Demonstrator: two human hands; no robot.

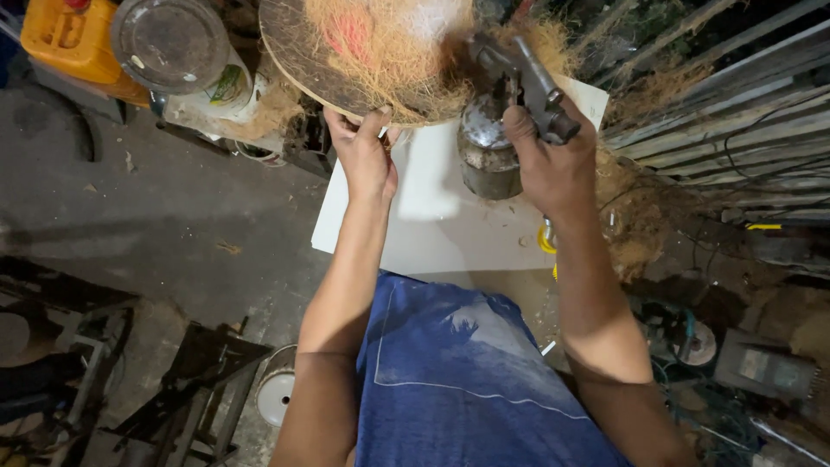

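— So, what do our fingers have hold of?

— Our left hand (365, 156) pinches the near rim of a round wooden disc (298, 52): the fingers curl up over the edge, the thumb beside them, closed on the board. Pale brown fibre (389, 43) lies heaped on the disc, with a reddish patch in it.

— And the right?

— Our right hand (553, 164) is wrapped tight round the handle of a metal spray gun (519, 73). Its dull metal cup (486, 151) hangs below the gun, just left of our knuckles. The gun's head points up into the fibre and seems to touch it, though we cannot tell for certain.

— What lies around us?

— Under both hands a white board (432, 216) stretches out. Loose fibre (631, 207) is piled to the right of it, beside corrugated metal sheeting (743, 112). At upper left stand a yellow jerrycan (69, 35) and a white bucket with a grey lid (173, 47), well apart from the disc. Dark metal frames (173, 389) sit on the concrete floor (190, 216) lower left.

— Anything in the way?

— The cup hangs between our two hands, over the board; the disc hides whatever is behind it.

— How are the arms held?

— Both forearms reach up and forward from our blue shirt (458, 372), the left nearly straight, the right bent slightly outward, wrist raised, back of the hand towards us.
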